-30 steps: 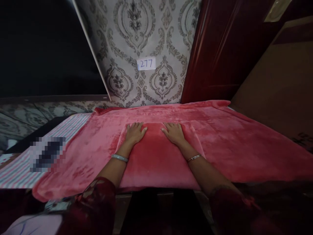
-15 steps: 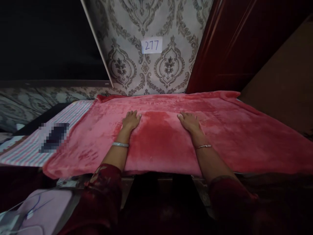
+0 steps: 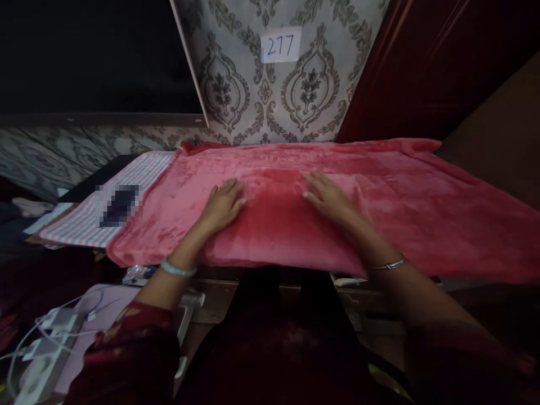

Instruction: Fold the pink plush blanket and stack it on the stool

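Note:
A plush pink-red blanket (image 3: 270,225) lies spread over the table, its front edge hanging slightly over. My left hand (image 3: 221,205) rests palm down on it, left of a darker red patch, fingers stretched and thumb apart. On the patch's right side my right hand (image 3: 329,197) lies flat in the same way, a little blurred. Neither hand grasps anything. A pale bangle circles my left wrist, and a thin metal bracelet is on my right.
A striped cloth (image 3: 80,225) covers the table's left end, with a pixelated dark object (image 3: 120,206) on it. Behind stand a black screen (image 3: 93,62) and a dark red panel (image 3: 405,67). At lower left, a power strip (image 3: 46,360) with cables sits on a pink surface.
The view has tipped downward and shifted, so the blanket and wall sit higher in the picture. Both hands stay open on the blanket, with forearms spread wider apart.

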Motion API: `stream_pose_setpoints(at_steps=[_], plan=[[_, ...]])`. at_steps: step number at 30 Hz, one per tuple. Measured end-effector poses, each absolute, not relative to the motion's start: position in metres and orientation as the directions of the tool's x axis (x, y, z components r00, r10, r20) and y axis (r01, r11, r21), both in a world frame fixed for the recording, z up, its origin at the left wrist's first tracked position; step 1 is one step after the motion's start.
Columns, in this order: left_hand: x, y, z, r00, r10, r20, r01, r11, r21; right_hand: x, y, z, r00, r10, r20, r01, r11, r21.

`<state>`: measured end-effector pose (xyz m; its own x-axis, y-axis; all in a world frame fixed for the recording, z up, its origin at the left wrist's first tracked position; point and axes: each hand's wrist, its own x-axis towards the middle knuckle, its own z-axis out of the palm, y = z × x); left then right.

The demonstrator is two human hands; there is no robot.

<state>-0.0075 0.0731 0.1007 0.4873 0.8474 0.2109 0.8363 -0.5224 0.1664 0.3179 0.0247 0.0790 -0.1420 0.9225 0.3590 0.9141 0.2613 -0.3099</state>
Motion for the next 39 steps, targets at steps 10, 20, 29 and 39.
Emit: stream_pose_setpoints(at_steps=[10,20,29,39], plan=[[-0.016,0.017,0.065,0.489,0.846,0.212,0.806,-0.531,0.261,0.262,0.000,0.078,-0.379,0.916,0.132,0.862,0.402,-0.308],[-0.006,-0.012,0.065,0.464,0.848,0.258,0.808,-0.524,0.270,0.227,-0.068,0.076,-0.460,0.758,0.463,0.658,0.641,-0.395],[-0.010,-0.007,0.056,0.462,0.849,0.257,0.812,-0.521,0.264,0.219,-0.067,0.065,-0.187,0.785,0.590,0.643,0.552,-0.531],[-0.013,-0.001,0.073,0.463,0.854,0.238,0.828,-0.512,0.228,0.312,-0.051,0.078,-0.018,0.899,0.438,0.901,0.205,-0.383]])
